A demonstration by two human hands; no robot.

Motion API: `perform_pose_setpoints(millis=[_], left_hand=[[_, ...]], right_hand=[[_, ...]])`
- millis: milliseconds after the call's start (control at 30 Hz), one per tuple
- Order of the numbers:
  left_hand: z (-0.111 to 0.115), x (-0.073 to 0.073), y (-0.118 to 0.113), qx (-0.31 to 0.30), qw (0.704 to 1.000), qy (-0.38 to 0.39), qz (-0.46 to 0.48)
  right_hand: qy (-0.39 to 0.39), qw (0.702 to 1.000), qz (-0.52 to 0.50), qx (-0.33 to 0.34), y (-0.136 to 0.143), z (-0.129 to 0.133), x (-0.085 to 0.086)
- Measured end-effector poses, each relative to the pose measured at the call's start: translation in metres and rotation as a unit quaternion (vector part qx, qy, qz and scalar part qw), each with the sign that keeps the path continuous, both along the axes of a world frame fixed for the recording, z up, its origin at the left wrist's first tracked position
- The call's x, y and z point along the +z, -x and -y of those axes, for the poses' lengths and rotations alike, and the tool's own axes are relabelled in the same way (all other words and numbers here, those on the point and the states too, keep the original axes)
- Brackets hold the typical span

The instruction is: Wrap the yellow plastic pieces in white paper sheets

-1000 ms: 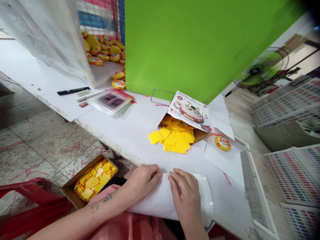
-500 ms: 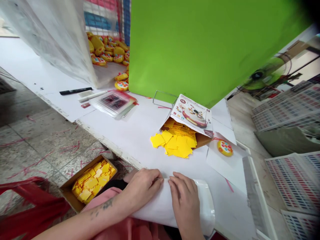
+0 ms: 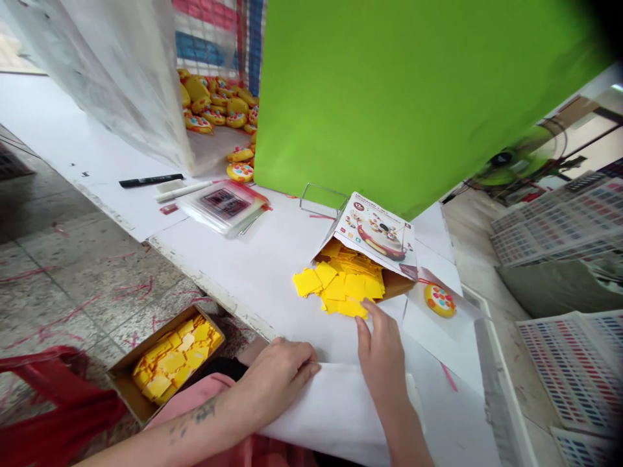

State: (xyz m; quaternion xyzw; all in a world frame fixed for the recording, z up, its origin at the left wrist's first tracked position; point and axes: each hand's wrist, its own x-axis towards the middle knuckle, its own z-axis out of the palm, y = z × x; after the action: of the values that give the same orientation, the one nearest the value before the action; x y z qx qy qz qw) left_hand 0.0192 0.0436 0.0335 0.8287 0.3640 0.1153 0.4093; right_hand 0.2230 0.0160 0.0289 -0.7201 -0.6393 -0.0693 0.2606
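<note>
My left hand (image 3: 287,370) lies on the near edge of a white, sheet-like bundle (image 3: 335,402) on my lap, its fingers curled and pinched at the bundle's upper edge. The bundle has a glossy plastic end, partly behind my right arm. My right hand (image 3: 382,347) is stretched toward the pile of small yellow cards (image 3: 335,285), thumb and forefinger apart at its lower edge. Whether the fingertips touch a card I cannot tell. The cards spill from an open printed box (image 3: 379,233) lying on its side.
A yellow toy (image 3: 440,300) with coloured dots lies at the right. More toys (image 3: 219,107) sit in a bag behind. A large green panel (image 3: 389,97) stands at the back. A marker (image 3: 152,180) and an ink pad (image 3: 224,206) lie left. A carton of yellow cards (image 3: 170,363) is below.
My right hand has left the white bundle and moved up to the yellow cards, its fingers spreading. My left hand has stayed on the bundle's edge.
</note>
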Motion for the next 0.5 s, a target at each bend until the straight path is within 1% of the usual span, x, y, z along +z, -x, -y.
perform_pose_setpoints(millis=[67,133,233,300,367,433,500], left_hand=[[0.001,0.001,0.001,-0.009,1.0,-0.003,0.007],[0.003,0.003,0.004,-0.015,0.999,0.009,0.029],[0.008,0.004,0.007,-0.019,0.996,0.062,0.067],[0.012,0.003,0.008,0.0,0.992,0.1,0.08],[0.015,-0.002,0.008,0.029,0.987,0.126,0.096],[0.018,-0.008,0.006,0.052,0.979,0.154,0.123],[0.019,-0.016,0.002,0.067,0.964,0.199,0.163]], right_hand=[[0.044,0.998,0.051,-0.018,-0.013,-0.016,-0.003],[0.085,0.993,0.077,-0.039,-0.02,-0.027,-0.007],[0.115,0.988,0.084,-0.057,-0.021,-0.031,-0.01],[0.116,0.989,0.069,-0.059,-0.018,-0.026,-0.008],[0.099,0.993,0.014,-0.065,-0.013,-0.017,-0.001],[0.084,0.989,-0.093,-0.079,-0.005,-0.005,0.012],[0.093,0.965,-0.23,-0.087,0.005,0.009,0.027]])
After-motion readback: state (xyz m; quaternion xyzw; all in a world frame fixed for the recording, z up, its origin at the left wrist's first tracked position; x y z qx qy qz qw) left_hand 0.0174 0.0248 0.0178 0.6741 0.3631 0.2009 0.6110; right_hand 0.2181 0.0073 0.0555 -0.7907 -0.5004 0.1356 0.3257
